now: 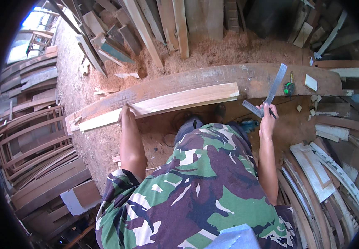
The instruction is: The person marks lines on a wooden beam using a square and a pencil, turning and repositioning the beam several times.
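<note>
Pale wood: the plank [183,99] lies lengthwise along the near side of the long bench board [262,76]. Caution: the plank could tip or slide toward you if pressed unevenly, as it sits close to that edge. A wide swing of the metal square [277,84] could knock the green tape measure [289,88]. Your left hand [126,114] touches the plank; how far its fingers close cannot be told. Your right hand [268,117] is closed around the square, along with a dark, slim item, possibly a pencil [273,112].
</note>
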The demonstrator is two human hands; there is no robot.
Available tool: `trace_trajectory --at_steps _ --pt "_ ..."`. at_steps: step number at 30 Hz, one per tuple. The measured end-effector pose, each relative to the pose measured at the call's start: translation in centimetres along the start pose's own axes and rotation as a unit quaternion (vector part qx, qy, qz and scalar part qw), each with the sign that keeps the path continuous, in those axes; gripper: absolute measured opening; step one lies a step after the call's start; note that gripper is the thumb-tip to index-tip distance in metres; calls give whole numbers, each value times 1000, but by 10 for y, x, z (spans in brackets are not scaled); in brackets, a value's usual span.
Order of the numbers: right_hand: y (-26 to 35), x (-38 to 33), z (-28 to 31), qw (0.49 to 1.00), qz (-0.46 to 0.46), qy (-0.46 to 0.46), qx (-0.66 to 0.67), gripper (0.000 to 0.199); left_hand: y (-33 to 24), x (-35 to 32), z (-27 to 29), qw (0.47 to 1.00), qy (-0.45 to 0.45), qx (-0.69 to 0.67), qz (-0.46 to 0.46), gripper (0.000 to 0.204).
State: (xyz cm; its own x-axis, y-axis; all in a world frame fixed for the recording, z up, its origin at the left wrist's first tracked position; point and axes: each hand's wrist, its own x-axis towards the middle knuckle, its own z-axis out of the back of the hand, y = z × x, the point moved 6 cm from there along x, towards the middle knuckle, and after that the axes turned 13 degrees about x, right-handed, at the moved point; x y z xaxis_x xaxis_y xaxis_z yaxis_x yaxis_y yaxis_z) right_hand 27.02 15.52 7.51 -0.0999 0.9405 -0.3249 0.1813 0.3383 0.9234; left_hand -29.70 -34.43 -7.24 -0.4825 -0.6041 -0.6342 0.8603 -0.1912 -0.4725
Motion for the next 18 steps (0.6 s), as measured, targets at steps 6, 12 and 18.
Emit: trace_trajectory --at_steps 6,12,18 --pt "-12 -18 2 997 55 -38 30 17 -80 67 73 927 -65 309 -201 98" --pt "-20 -33 -8 996 78 -23 -23 17 -60 -21 -20 672 -30 640 -370 79" --pt "-14 -71 1 995 93 -46 -1 17 -46 -44 -42 417 151 525 -727 68"
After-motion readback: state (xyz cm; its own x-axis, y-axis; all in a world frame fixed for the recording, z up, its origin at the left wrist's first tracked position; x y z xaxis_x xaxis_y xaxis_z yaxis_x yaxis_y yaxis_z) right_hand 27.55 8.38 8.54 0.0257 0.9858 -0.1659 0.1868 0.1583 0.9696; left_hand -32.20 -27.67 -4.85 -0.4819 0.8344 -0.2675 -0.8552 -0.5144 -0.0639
